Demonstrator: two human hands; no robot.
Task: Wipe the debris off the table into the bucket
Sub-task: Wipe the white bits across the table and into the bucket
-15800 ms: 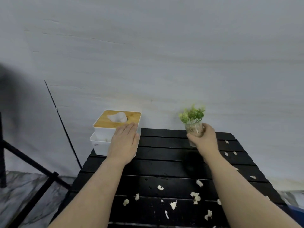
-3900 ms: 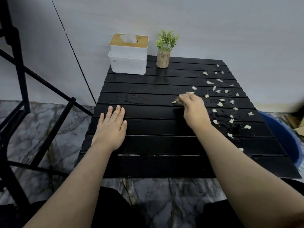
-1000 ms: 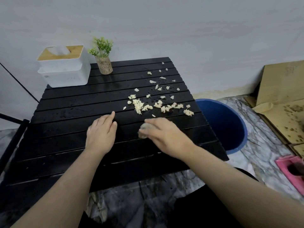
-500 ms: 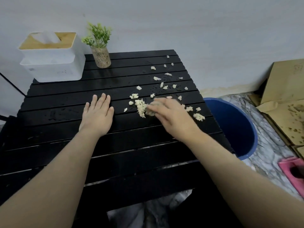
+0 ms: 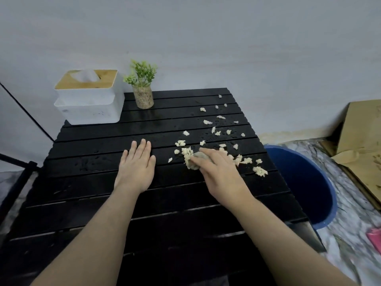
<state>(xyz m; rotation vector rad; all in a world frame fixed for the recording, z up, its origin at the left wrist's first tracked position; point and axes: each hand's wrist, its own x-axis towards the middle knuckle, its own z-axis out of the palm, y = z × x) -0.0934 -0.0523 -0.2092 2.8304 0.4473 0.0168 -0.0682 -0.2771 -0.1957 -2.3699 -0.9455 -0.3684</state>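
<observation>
A black slatted table fills the middle and lower part of the frame, its surface speckled with water drops. The left hand lies flat on the slats just left of centre, palm down, fingers straight and pressed together, holding nothing. The right hand rests to its right, fingers curled over a small grey-white wad of cloth or tissue, pinched between thumb and fingers and pressed to the tabletop; which material it is cannot be told from this blurred view. The wad touches a clump of pale cream scraps of debris heaped at the fingertips. More scraps lie scattered across the right half of the table, from the far right corner down to a small pile near the right edge. The round blue plastic bucket stands on the marbled floor just beside that edge, at the right of the frame, its rim below the tabletop. In the upper left of the table sit a white tissue box with a wooden lid and, just right of it, a small green plant in a glass jar. Brown cardboard leans at the far right.
</observation>
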